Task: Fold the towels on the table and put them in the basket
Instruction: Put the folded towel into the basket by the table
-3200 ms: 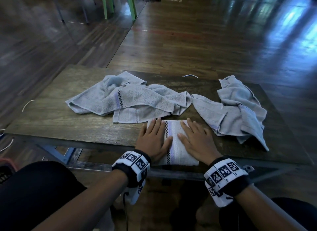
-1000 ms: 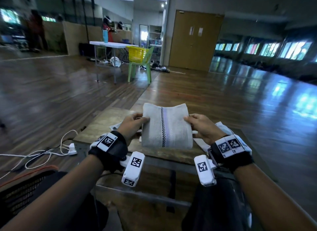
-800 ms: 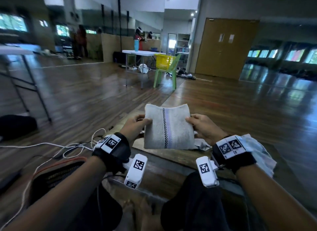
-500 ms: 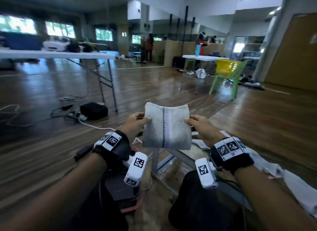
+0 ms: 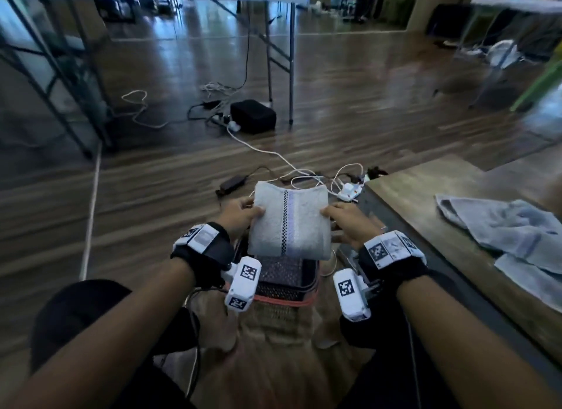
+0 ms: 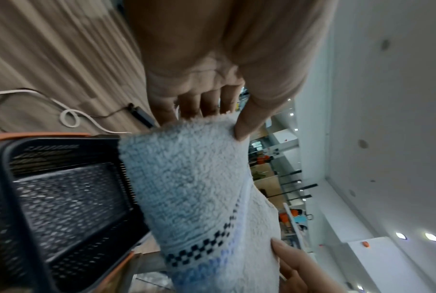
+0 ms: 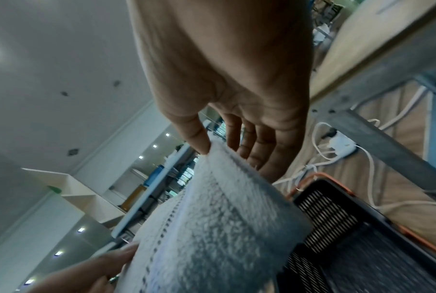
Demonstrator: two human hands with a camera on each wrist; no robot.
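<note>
A folded pale grey towel (image 5: 290, 223) with a black checkered band and a lilac stripe hangs flat above a black mesh basket (image 5: 281, 276) with an orange rim on the floor. My left hand (image 5: 243, 212) pinches its left edge, thumb on top and fingers underneath. On the opposite edge my right hand (image 5: 343, 215) pinches it the same way. In the left wrist view the towel (image 6: 199, 190) overlaps the basket (image 6: 61, 198). The right wrist view shows the towel (image 7: 219, 228) over the basket (image 7: 349, 237). Unfolded grey towels (image 5: 511, 235) lie on the wooden table (image 5: 425, 189) at the right.
White cables and a power strip (image 5: 349, 191) lie on the floor just beyond the basket. A black box (image 5: 252, 116) and a folding table's legs (image 5: 290, 65) stand further off. My knees frame the basket from below.
I have turned left from the table, carrying the folded towel in both hands. The towel has come down from in front of me to just over the basket on the floor.
</note>
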